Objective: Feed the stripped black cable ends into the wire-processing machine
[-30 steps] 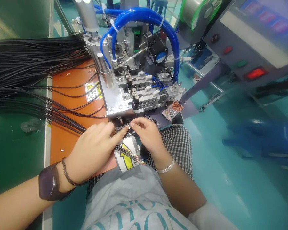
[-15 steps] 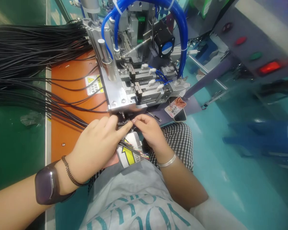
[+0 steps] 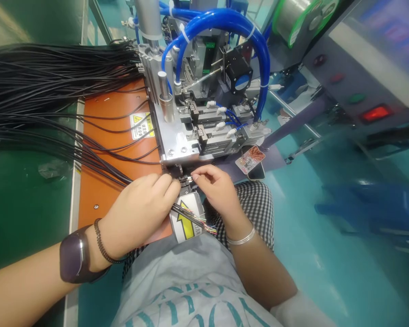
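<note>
Left hand [image 3: 146, 200] has pulled its index back from the right hand [image 3: 220, 190]

Half a second ago that finger reached the right fingertips; now it's tucked in and there's a gap; the left is closed around the black cables [image 3: 104, 164], its fingertips hidden. Cables run from the left of the frame to the centre, coloured ends [image 3: 207, 225] sticking out over the arrow plate [image 3: 194, 200]; right thumb and index are nearly pinched by the machine's [image 3: 182, 147] front edge; can't tell if they've got anything. My take: snug left grip, no crushing; steady that right wrist and go gently; mind the loose ends, they could snag.
</note>
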